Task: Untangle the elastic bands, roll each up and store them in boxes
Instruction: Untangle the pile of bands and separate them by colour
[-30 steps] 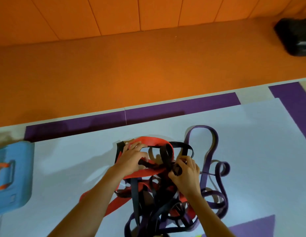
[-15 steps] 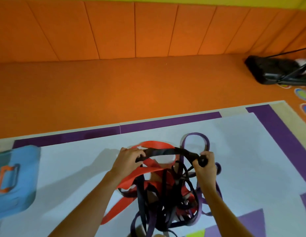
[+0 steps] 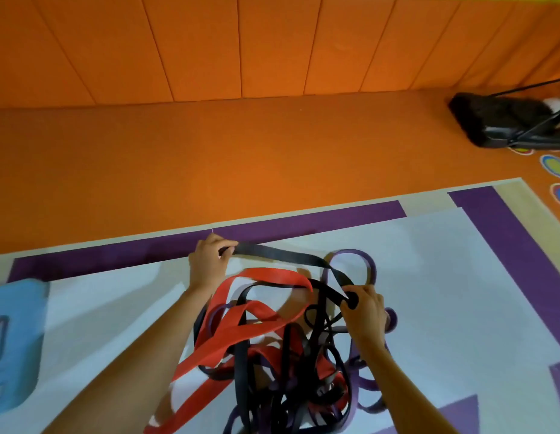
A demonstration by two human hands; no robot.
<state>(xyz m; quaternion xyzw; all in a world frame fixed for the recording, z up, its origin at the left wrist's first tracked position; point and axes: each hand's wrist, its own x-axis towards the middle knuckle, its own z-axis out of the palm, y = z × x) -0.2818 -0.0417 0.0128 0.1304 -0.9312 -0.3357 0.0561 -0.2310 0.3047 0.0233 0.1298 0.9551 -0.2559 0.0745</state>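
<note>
Left hand: gripping one end of the black band, fingers curling round it, near the mat's purple border.
Right hand: pinching a bunched part of the same band between thumb and fingers.
Black band: stretching between both hands, above the heap.
Tangle: red, black and purple bands lying knotted on the mat between the forearms.
Purple band: looping up just behind the right hand.
Blue box: sitting at the left edge (only partly showing), well apart from the heap.
</note>
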